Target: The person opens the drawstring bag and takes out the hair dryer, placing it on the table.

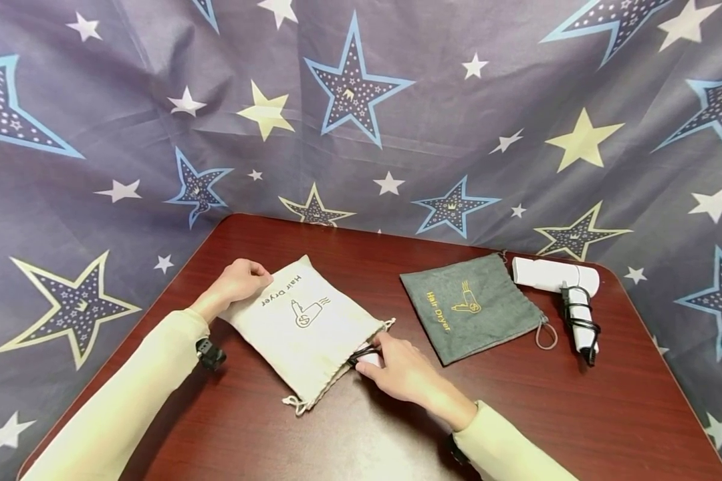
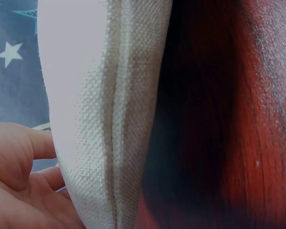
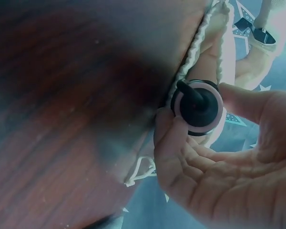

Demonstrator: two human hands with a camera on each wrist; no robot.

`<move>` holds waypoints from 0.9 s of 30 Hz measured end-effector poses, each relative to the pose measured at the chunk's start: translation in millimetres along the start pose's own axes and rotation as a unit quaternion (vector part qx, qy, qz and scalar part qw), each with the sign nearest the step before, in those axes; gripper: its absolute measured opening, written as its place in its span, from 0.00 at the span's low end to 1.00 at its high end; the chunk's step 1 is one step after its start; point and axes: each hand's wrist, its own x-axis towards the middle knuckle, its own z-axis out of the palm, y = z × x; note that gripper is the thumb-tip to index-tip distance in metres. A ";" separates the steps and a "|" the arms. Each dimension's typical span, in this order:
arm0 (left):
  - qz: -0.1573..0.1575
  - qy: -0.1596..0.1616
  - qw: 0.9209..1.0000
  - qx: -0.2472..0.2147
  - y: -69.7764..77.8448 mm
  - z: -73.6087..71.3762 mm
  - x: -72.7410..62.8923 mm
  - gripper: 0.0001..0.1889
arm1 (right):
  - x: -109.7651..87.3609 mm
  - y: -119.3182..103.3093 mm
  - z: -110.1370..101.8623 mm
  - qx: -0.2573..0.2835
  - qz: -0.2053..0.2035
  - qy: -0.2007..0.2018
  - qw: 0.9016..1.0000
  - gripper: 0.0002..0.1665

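A cream drawstring bag (image 1: 313, 321) printed "Hair Dryer" lies slanted on the table, its mouth toward the lower right. My left hand (image 1: 241, 280) pinches the bag's closed end at the upper left; in the left wrist view the thumb and fingers meet the cloth (image 2: 100, 119) at its side. At the mouth, my right hand (image 1: 406, 371) grips the white handle of a hair dryer (image 1: 370, 359) wound with black cord. Its round black end (image 3: 198, 106) sits between thumb and fingers in the right wrist view. The dryer's other end is hidden inside the bag.
A grey drawstring bag (image 1: 475, 307), also printed "Hair Dryer", lies flat right of centre. Beside it, near the table's right edge, rests a second white hair dryer (image 1: 553, 275) with black cord round its handle. A star-patterned curtain (image 1: 361, 167) hangs behind the reddish-brown table (image 1: 361, 447).
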 end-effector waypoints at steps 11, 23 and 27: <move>0.002 0.008 1.000 0.007 0.0 1.3 1.9 0.09 | 4.6 2.4 3.4 0.008 -0.002 0.000 1.000 0.18; 0.002 0.014 1.000 0.004 1.8 0.3 -0.2 0.10 | -2.8 6.3 2.5 0.027 -0.007 0.006 1.000 0.12; 0.003 0.013 1.000 0.003 1.2 1.2 -0.1 0.09 | -5.1 6.7 1.2 0.028 -0.006 0.007 1.000 0.13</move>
